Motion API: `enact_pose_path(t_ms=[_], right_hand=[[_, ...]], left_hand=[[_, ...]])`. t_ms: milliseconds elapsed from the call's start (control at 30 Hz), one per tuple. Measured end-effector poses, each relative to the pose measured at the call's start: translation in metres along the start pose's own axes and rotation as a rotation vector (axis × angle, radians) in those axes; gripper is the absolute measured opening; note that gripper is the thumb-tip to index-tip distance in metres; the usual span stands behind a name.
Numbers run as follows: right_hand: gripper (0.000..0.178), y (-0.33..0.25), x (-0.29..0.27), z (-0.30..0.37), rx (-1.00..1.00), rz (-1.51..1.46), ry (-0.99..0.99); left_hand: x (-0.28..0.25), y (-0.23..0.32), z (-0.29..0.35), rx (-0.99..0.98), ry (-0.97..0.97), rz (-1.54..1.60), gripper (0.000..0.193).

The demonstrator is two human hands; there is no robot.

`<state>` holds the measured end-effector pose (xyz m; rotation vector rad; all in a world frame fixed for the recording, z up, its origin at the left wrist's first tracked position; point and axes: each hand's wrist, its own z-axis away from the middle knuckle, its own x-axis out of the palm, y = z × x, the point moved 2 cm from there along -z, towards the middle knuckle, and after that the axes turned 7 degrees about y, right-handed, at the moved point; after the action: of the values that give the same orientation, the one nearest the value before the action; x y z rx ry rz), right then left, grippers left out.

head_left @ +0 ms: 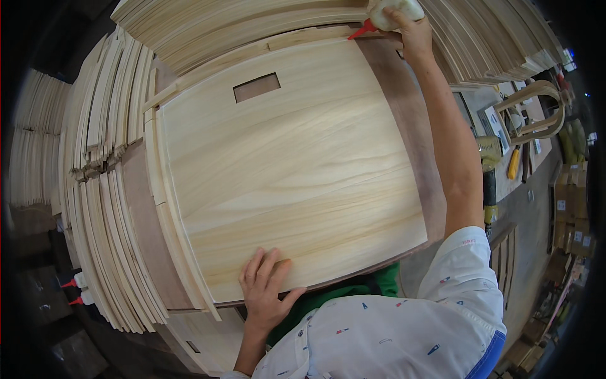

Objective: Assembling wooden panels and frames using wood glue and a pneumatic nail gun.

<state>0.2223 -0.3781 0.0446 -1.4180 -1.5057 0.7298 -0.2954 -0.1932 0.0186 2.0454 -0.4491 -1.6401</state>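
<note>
A pale wooden panel (pixel 297 151) with a rectangular cutout (pixel 257 87) near its far edge lies in front of me. My right hand (pixel 410 36) is closed around a white glue bottle (pixel 404 9), arm stretched out. The bottle is tilted, and its red nozzle (pixel 362 29) points at the panel's far right corner. My left hand (pixel 265 287) rests on the near edge of the panel, holding nothing, its fingers stretched out over the surface. Thin wooden strips (pixel 165 208) run beside the panel's left edge, and more strips (pixel 218 60) lie along its far edge.
Stacks of wooden strips (pixel 107 246) stand on the left. Tall piles of thin boards (pixel 233 28) rise behind the panel and at the far right (pixel 486 38). Two red-tipped bottles (pixel 79 290) sit low left. A side table at right holds a curved wooden frame (pixel 536 110) and a yellow-handled tool (pixel 514 163).
</note>
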Motion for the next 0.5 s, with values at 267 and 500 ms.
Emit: enact_pose_path(t_ms=[267,500], right_hand=[[0.032,0.004,-0.014,-0.004,0.032,-0.01,0.015],[0.029,-0.012,-0.027,0.014,0.075,0.08,0.032]], left_hand=[[0.002,0.001,0.001,0.008,0.004,-0.003,0.062],[0.001,0.0,0.001,0.021,0.018,-0.013,0.061]])
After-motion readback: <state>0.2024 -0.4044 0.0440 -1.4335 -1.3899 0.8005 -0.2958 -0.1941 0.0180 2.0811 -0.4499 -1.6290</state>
